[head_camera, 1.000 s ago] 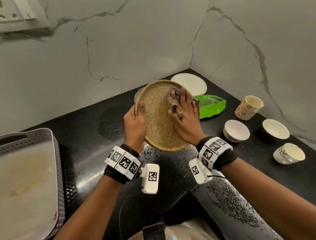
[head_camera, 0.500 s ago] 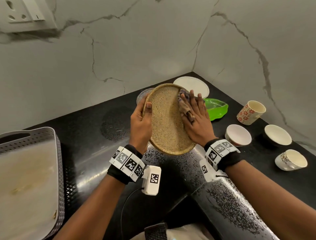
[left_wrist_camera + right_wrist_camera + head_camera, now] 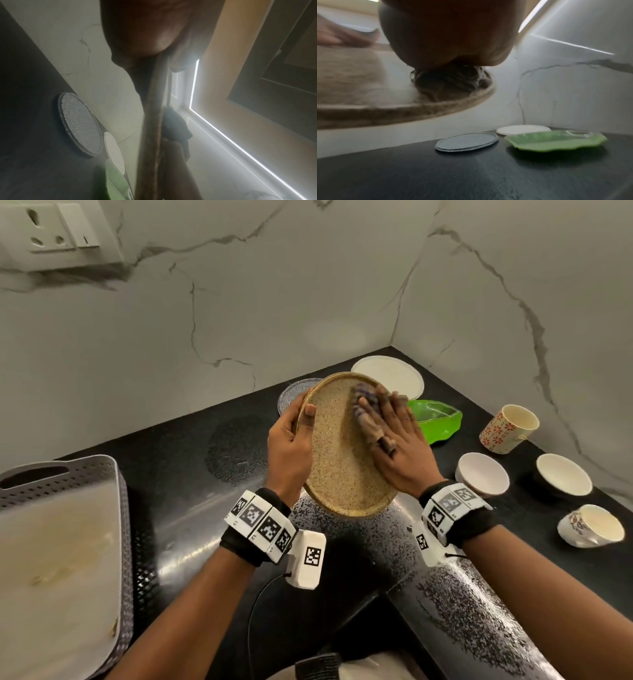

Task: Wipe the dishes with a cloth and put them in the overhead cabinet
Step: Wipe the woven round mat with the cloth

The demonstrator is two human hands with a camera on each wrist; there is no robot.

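Head view: the left hand (image 3: 289, 446) grips the left rim of a round speckled tan plate (image 3: 337, 470), thumb over the edge, holding it tilted above the black speckled counter (image 3: 191, 508). The right hand (image 3: 399, 446) lies flat, fingers straight, pressing a crumpled striped cloth (image 3: 366, 412) against the plate's upper right face. Behind the plate lie a grey speckled round plate (image 3: 291, 398), a white round plate (image 3: 390, 374) and a green leaf-shaped dish (image 3: 436, 419). Left wrist view: the tan plate shows edge-on, clamped under the palm, with the dark cloth just beyond its rim. Right wrist view: the cloth is bunched under the palm on the blurred plate.
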